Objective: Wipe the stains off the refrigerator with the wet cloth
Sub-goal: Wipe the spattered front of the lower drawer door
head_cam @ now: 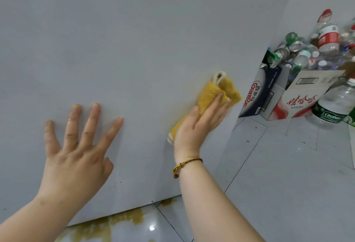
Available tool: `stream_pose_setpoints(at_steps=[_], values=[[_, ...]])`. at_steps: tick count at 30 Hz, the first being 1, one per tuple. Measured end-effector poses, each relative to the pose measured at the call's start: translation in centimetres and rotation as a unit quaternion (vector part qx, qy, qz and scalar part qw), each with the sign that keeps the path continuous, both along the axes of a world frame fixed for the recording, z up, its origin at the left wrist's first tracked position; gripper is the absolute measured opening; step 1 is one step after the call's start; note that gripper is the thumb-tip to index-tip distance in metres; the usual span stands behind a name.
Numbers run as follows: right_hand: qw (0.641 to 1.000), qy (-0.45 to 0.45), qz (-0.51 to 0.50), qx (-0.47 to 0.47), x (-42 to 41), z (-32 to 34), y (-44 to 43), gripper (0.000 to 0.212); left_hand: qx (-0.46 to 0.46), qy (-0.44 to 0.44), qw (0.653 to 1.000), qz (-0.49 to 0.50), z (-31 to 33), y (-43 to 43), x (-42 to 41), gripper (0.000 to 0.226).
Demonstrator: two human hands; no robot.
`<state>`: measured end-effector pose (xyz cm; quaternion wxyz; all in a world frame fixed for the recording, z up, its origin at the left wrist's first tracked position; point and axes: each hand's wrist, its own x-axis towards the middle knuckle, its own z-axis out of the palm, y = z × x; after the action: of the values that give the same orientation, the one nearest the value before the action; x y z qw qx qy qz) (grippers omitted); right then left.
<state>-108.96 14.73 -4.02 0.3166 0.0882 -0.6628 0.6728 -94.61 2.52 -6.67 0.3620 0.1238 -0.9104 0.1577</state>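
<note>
The pale grey flat side panel of the refrigerator (134, 40) filled most of the view. The person's left hand (76, 149) lay flat against it, fingers straight and spread wide, with water drops showing on the skin; it held nothing. The right hand (197, 126) was well apart from the left, further along the panel, its fingers stretched out and pressing a crumpled yellow fluffy cloth with a cream edge (211, 94) against the surface. A faint yellowish smear (193, 94) showed on the panel just beside the cloth. A brown braided bracelet (189, 162) circled the right wrist. At the foot of the refrigerator, a brownish-yellow spill (123, 220) spread over the glossy light tiled floor (288, 174). To the right, printed cardboard boxes (299, 97) stood on the floor, heaped with empty plastic bottles and cans (326, 38), and a large clear bottle with a green label (334, 107) stood just beside them.
</note>
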Motion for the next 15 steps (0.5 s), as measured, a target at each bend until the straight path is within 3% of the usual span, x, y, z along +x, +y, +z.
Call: stream_pose_setpoints(at_steps=[2, 4, 6, 7, 8, 10, 12, 15], values=[[0.987, 0.128, 0.004, 0.095, 0.0, -0.7, -0.7, 0.056, 0.007, 0.002, 1.0, -0.019, -0.1, -0.5, -0.3, 0.078], [0.981, 0.139, -0.022, 0.13, -1.3, -2.4, -0.2, 0.054, 0.01, -0.014, 0.999, -0.033, -0.3, -1.3, -0.3, 0.08], [0.995, 0.046, -0.024, 0.083, -2.0, -4.4, 1.3, 0.056, 0.021, -0.021, 0.999, -0.035, -0.5, -1.8, -0.3, 0.08], [0.998, -0.055, -0.019, 0.028, -2.1, -5.7, 2.1, 0.055, 0.024, -0.02, 0.999, -0.036, -0.6, -1.8, -0.3, 0.08], [0.983, -0.176, -0.016, -0.046, -2.3, -7.1, 2.9, 0.054, 0.022, -0.018, 0.999, -0.037, -0.7, -1.5, -0.4, 0.081], [0.915, -0.356, 0.0, -0.19, -2.7, -8.9, 3.8, 0.05, 0.026, -0.007, 0.999, -0.027, -0.6, -1.2, -0.4, 0.081], [0.887, -0.39, -0.001, -0.248, -3.0, -9.2, 3.9, 0.048, 0.033, -0.005, 0.999, -0.011, -0.3, -0.8, -0.3, 0.077], [0.93, -0.306, -0.003, -0.203, -2.5, -6.6, 3.0, 0.049, 0.03, -0.012, 0.999, 0.002, -0.1, -0.5, -0.1, 0.073]])
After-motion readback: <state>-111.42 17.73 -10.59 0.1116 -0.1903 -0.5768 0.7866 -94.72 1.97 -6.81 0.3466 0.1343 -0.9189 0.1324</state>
